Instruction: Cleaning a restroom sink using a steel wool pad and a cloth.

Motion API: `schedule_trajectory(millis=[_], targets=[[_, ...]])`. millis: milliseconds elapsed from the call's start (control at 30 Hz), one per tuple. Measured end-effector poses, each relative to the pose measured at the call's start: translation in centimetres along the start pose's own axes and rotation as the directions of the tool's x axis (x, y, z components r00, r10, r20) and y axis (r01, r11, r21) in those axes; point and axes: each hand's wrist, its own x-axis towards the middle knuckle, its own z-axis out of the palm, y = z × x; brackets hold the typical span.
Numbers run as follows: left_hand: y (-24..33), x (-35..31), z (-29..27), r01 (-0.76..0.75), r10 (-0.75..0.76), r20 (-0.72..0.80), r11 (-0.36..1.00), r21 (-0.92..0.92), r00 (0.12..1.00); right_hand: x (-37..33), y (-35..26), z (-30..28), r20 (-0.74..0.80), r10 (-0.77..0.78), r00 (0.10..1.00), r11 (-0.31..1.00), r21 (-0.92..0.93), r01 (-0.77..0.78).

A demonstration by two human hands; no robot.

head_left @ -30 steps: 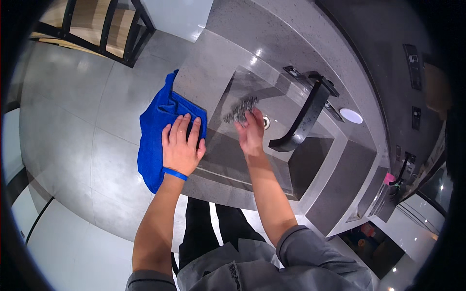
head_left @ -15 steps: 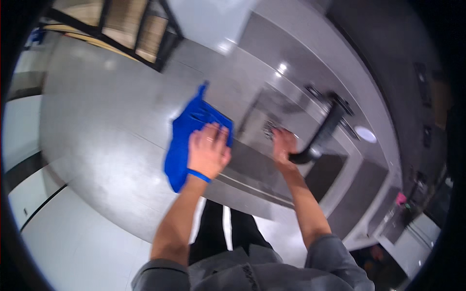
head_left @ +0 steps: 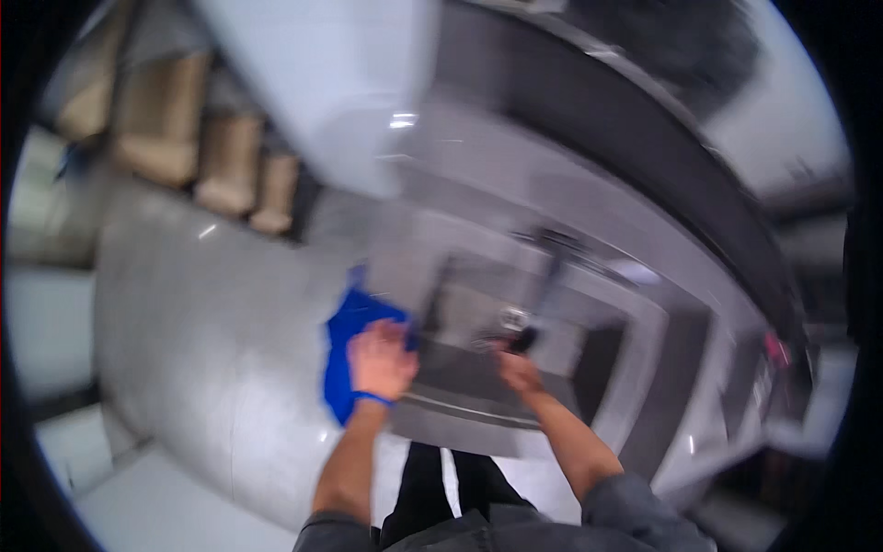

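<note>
A bright blue cloth (head_left: 338, 354) lies at the left edge of the sink, partly on the grey surface. My left hand (head_left: 379, 361) rests palm down on it, fingers stretched out, with a blue band around the wrist. Over the sink (head_left: 455, 368), my right hand (head_left: 518, 370) is close to the end of the dark faucet (head_left: 552, 267). Motion blur smears its fingers, so I cannot tell whether it touches the spout or holds anything. A pale round drain (head_left: 513, 319) shows just beyond that hand.
A wide grey surface (head_left: 202, 340) stretches to the left. Beyond it stands a dark-framed rack with light wooden panels (head_left: 230, 166), beside a large white panel (head_left: 331, 83). A dark ledge (head_left: 598, 156) curves behind the sink. Something pink (head_left: 777, 350) is at the far right.
The view has swung, so the whole scene shifts and blurs. My left hand stays on the blue cloth. My right hand has come nearer the front of the sink, by the spout's end.
</note>
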Motion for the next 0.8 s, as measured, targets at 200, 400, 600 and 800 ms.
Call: schedule_trajectory(millis=[200,400,600,800], targets=[[-4.2,-1.5,-2.0,-0.122,0.137,-0.119,0.985,0.124,0.983,0.7,-3.9,-5.9,-0.110,0.459,0.882,0.889,0.062,-0.455],[-3.4,-0.5,-3.9,-0.132,0.144,0.192,0.988,-0.075,0.971,-4.3,-4.9,-12.8,-0.247,0.670,0.700,0.740,0.299,-0.603],[-2.9,-3.7,-6.7,-0.306,0.317,0.085,0.945,-0.114,0.945,-7.6,-6.8,-21.0,-0.377,0.669,0.640,0.737,0.442,-0.511],[-3.4,-7.8,-5.6,-0.085,0.089,0.265,0.996,-0.025,0.960,-10.5,-5.7,-23.7,-0.514,0.637,0.574,0.770,0.464,-0.439]])
